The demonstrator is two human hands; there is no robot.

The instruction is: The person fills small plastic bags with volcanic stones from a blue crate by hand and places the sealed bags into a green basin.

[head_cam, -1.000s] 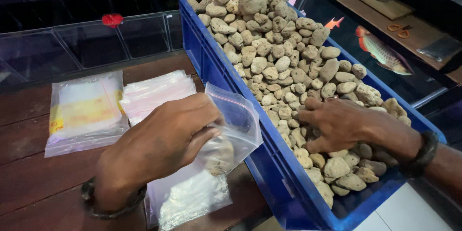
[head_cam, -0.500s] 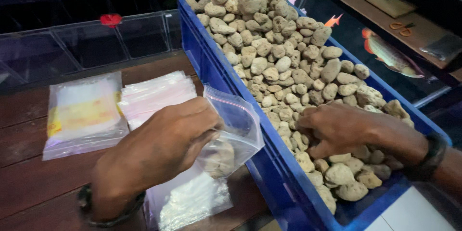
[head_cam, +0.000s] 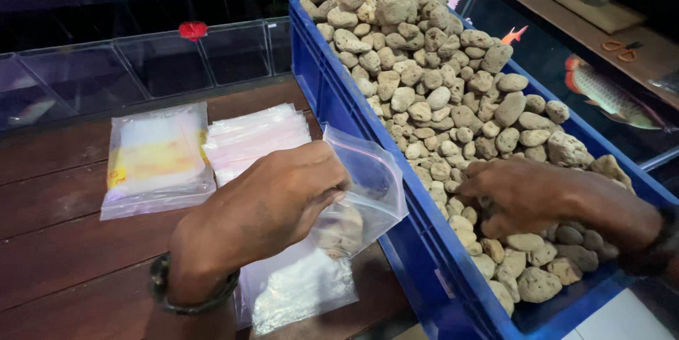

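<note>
Head view: left hand (head_cam: 272, 202) grips a clear, crinkled bag (head_cam: 361, 195) just beside the blue plastic crate (head_cam: 332, 96); right hand (head_cam: 523, 195) rests on rough, porous stones (head_cam: 424, 78) inside, seemingly clenched over some.

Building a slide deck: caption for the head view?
Left hand holds a clear bag; right hand rests on stones.

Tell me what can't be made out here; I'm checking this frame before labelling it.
Head view only:
- Right hand: fingertips buried among the stones; any grip is hidden.
- Clear bag: contents blurred behind plastic and the left hand.
- Blue crate: near corner cut by the bottom edge.
- Fish: dim behind glass.
</note>
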